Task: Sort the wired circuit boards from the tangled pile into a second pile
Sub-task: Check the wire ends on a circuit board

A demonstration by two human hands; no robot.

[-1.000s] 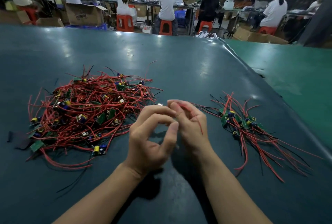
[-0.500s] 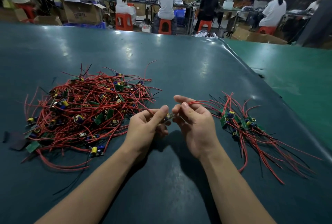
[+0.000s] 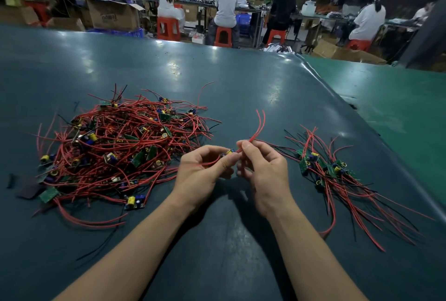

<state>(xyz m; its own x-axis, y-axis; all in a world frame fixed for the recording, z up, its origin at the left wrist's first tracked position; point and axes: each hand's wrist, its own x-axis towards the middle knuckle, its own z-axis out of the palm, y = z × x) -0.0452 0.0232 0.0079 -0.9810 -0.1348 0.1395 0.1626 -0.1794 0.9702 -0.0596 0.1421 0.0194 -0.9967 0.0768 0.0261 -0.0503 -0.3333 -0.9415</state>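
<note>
A big tangled pile [image 3: 120,148] of small green circuit boards with red and black wires lies at the left of the dark green table [image 3: 241,88]. A smaller second pile [image 3: 323,168] lies at the right, its wires fanned toward me. Between them, my left hand [image 3: 202,175] pinches one small wired board [image 3: 228,152] by its end. My right hand [image 3: 263,170] pinches that board's red wires [image 3: 258,127], which stick up and away from my fingertips. Both hands hover just above the table.
The table's right edge [image 3: 362,131] curves down close behind the second pile, with a lighter green floor beyond. A dark scrap [image 3: 29,189] lies left of the big pile. Several seated people, orange stools and cardboard boxes fill the background past the far edge.
My hands have drawn slightly apart and the held board's red wires, earlier draped toward the right pile, now stand up free above my right fingers.
</note>
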